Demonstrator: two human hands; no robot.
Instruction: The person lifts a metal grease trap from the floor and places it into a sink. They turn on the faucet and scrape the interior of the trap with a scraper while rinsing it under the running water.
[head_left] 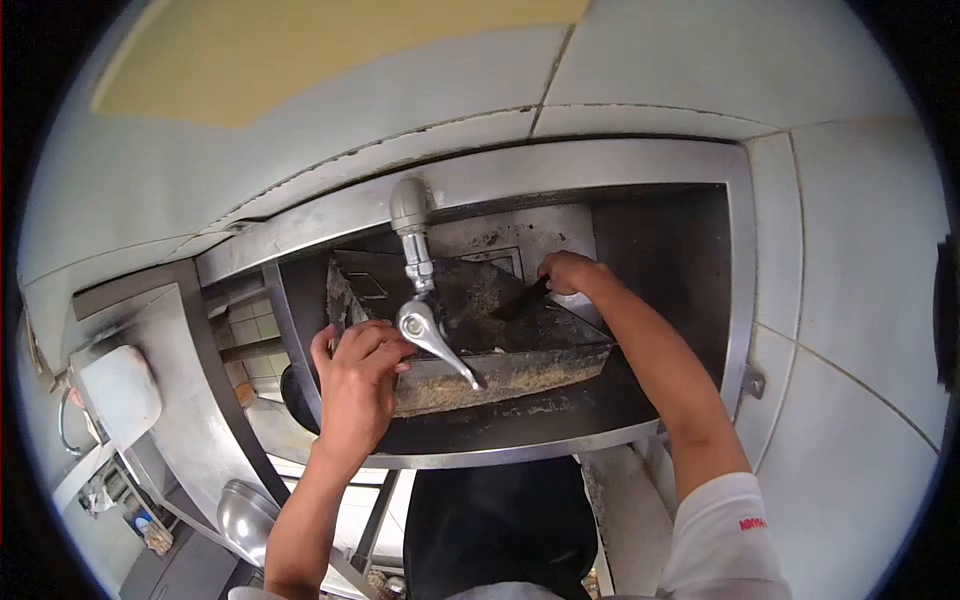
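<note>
A grimy metal tray (500, 378) with slanted walls sits in a stainless sink, with tan residue caked along its near side. My left hand (360, 370) is curled over the tray's near left corner, gripping its rim. Inside the tray's right part, my right hand (568, 272) is closed around a dark-handled tool (522, 302), probably a scraper. The tool slants down to the left toward the tray's inner surface. Its working end blends into the dark metal and cannot be made out clearly.
A chrome faucet (418, 270) with a lever (440, 345) juts over the tray, close to my left hand. The sink's steel rim (520, 450) runs around it. At left stand a steel counter (190, 380), a white board (120, 395) and a metal bowl (245, 515). Tiled walls rise behind and right.
</note>
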